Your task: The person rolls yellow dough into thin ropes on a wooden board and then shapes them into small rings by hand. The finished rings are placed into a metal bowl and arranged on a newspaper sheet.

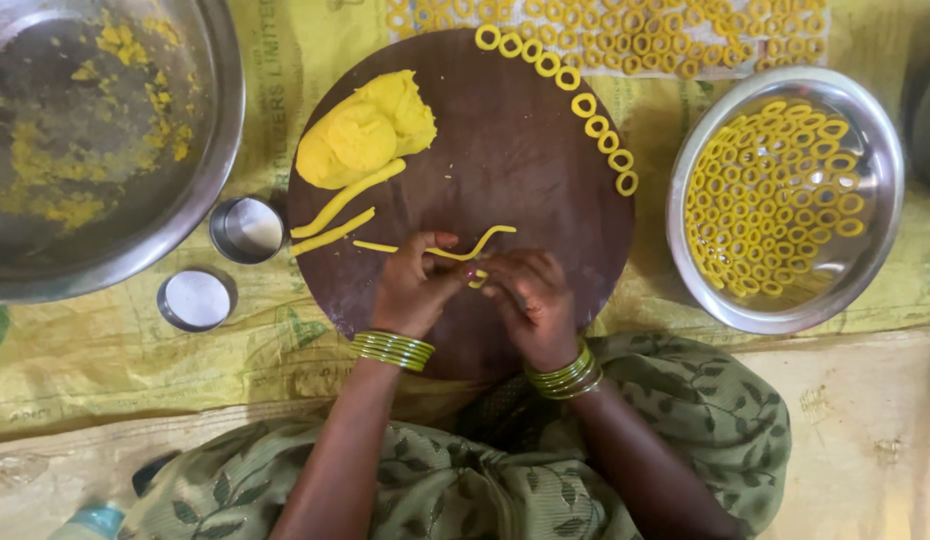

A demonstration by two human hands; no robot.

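Both hands at near edge of round wooden board (pixel 505 150): left hand (pixel 413 288) and right hand (pixel 530 300) each pinch thin yellow dough strand (pixel 470 250). Beyond on board: dough lump (pixel 370 130), dough rings (pixel 595 120). Right of board: steel bowl (pixel 875 130) of rings.

Work takes place at floor level. The floor is covered with yellowish woven sacking (pixel 115 350), creased and stained, printed in faded green. Along the lower edge lies a paler, worn ground surface (pixel 865 450), cream in colour with scuffs and small marks. No walls, windows or furniture are in view. Lighting is soft and even, with faint shadows only; its source cannot be determined from this view
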